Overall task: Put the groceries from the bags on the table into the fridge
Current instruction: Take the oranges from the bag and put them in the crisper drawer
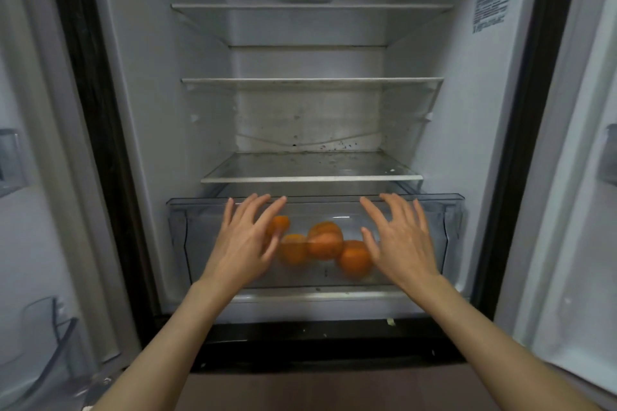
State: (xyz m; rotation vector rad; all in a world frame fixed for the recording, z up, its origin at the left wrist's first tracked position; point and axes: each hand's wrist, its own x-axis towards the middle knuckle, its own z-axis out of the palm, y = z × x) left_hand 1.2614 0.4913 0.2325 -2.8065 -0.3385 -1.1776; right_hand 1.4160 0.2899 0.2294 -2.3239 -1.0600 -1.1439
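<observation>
**Q:** What are your hands doing right now?

**A:** Nearest to me, my left hand [245, 237] and my right hand [400, 240] are both stretched out flat, fingers straight and spread, holding nothing. They sit at the clear front wall of the crisper drawer [447, 237], palms toward it. I cannot tell whether the palms are pressing on the plastic or are just short of it.

**Q:** And the groceries?

**A:** Just past my hands, inside that drawer, lie the oranges [325, 243], a small loose cluster on the drawer floor, between my two hands as I look at them. The drawer stands out a little from under the lowest glass shelf [310, 179]. Farther in, the shelves above carry nothing that I can see, and the fridge [140, 110] doors are open on both sides.

**Q:** So which step is this?

**A:** I judge it the end of stowing the oranges: they are in, and the drawer wants pushing home.

**Q:** What does the next move call for?

**A:** An even push from both palms, so the drawer slides straight and does not jam on one side. The bags and table are not in view, so I cannot say how much remains.
</observation>
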